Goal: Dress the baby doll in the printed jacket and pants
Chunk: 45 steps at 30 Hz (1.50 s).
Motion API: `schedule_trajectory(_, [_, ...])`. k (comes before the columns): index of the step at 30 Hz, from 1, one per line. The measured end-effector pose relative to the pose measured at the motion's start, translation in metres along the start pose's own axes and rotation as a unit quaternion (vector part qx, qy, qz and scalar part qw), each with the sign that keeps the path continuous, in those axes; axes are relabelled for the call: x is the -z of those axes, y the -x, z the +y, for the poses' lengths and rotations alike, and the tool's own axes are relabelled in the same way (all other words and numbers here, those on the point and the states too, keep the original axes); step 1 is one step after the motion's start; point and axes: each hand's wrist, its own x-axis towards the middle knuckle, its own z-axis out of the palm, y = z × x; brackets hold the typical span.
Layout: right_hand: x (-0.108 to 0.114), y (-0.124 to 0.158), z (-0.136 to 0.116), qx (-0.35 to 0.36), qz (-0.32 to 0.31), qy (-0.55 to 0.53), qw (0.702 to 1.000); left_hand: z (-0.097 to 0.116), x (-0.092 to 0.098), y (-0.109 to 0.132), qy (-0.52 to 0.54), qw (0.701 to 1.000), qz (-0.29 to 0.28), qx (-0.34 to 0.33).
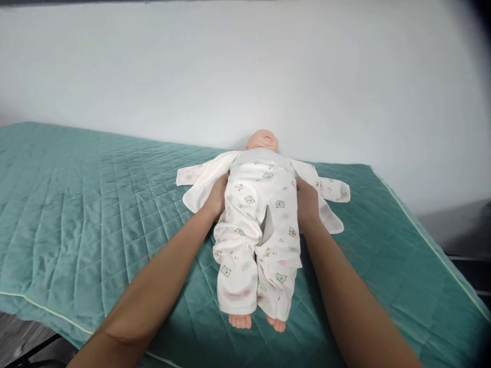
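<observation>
A baby doll (262, 140) lies on its back, feet toward me. It wears white pants (245, 204) printed with small green and pink figures; bare toes show below the cuffs. An open white baby jacket (205, 174) is spread beneath it, with one sleeve out to each side. My left hand (220, 197) grips the doll's left-of-view side at the hip, and my right hand (308, 202) grips the opposite side at the same height. Most fingers of both hands are hidden behind the doll and the cloth.
A green quilted cover (95, 214) with pale piping spreads under the doll. Behind it rises a plain white wall (245, 66). The cover's edges show at the right and lower left. A dark object (475, 230) stands beyond the right edge.
</observation>
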Motion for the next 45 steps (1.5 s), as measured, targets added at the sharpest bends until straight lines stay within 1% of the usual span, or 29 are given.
schedule_trajectory(2, [0.000,-0.004,0.005,-0.023,0.018,-0.023,0.999,-0.006,0.002,-0.004,-0.022,0.999,0.028,-0.016])
schedule_trajectory(4, [0.001,-0.007,0.007,-0.045,0.049,-0.072,0.995,-0.010,0.005,-0.010,-0.037,0.996,0.080,-0.032])
schedule_trajectory(5, [0.001,-0.008,0.006,-0.046,0.071,-0.096,0.992,-0.011,0.007,-0.013,-0.039,0.993,0.105,-0.040])
schedule_trajectory(7, [0.003,-0.009,0.000,-0.020,0.113,-0.127,0.985,-0.008,0.008,-0.018,-0.040,0.988,0.126,-0.074])
schedule_trajectory(8, [0.004,-0.008,-0.005,0.005,0.123,-0.136,0.983,-0.006,0.009,-0.020,-0.041,0.987,0.122,-0.101])
schedule_trajectory(9, [0.005,-0.006,-0.010,0.033,0.119,-0.144,0.982,-0.002,0.009,-0.023,-0.043,0.985,0.108,-0.131])
schedule_trajectory(10, [0.005,-0.005,-0.015,0.064,0.101,-0.152,0.981,0.001,0.008,-0.024,-0.046,0.982,0.085,-0.159])
schedule_trajectory(12, [0.005,-0.003,-0.022,0.121,0.041,-0.157,0.979,0.006,0.008,-0.028,-0.064,0.977,0.026,-0.201])
schedule_trajectory(14, [0.003,-0.005,-0.023,0.159,-0.019,-0.143,0.977,0.009,0.009,-0.031,-0.088,0.973,-0.031,-0.213])
schedule_trajectory(17, [0.003,-0.012,-0.017,0.169,-0.074,-0.104,0.977,0.011,0.013,-0.035,-0.110,0.966,-0.092,-0.216])
schedule_trajectory(20, [0.007,-0.020,-0.014,0.159,-0.112,-0.056,0.979,0.012,0.015,-0.037,-0.131,0.959,-0.128,-0.217])
schedule_trajectory(24, [0.010,-0.025,-0.018,0.171,-0.147,-0.014,0.974,0.016,0.013,-0.035,-0.203,0.946,-0.128,-0.217])
schedule_trajectory(26, [0.010,-0.028,-0.020,0.187,-0.157,-0.010,0.970,0.020,0.011,-0.035,-0.228,0.937,-0.142,-0.224])
schedule_trajectory(28, [0.008,-0.032,-0.020,0.201,-0.171,-0.013,0.964,0.024,0.011,-0.036,-0.224,0.936,-0.166,-0.215])
schedule_trajectory(30, [0.006,-0.038,-0.020,0.202,-0.180,-0.014,0.963,0.027,0.011,-0.041,-0.209,0.944,-0.172,-0.189])
schedule_trajectory(33, [0.003,-0.048,-0.021,0.185,-0.177,-0.019,0.966,0.026,0.010,-0.053,-0.182,0.959,-0.151,-0.153])
schedule_trajectory(36, [-0.001,-0.058,-0.025,0.166,-0.161,-0.013,0.973,0.023,0.006,-0.068,-0.175,0.969,-0.114,-0.128])
schedule_trajectory(42, [-0.016,-0.080,-0.033,0.093,-0.113,0.047,0.988,0.015,-0.006,-0.102,-0.216,0.973,-0.040,-0.074])
schedule_trajectory(45, [-0.023,-0.088,-0.032,0.087,-0.093,0.050,0.991,0.010,-0.012,-0.113,-0.234,0.971,-0.025,-0.050])
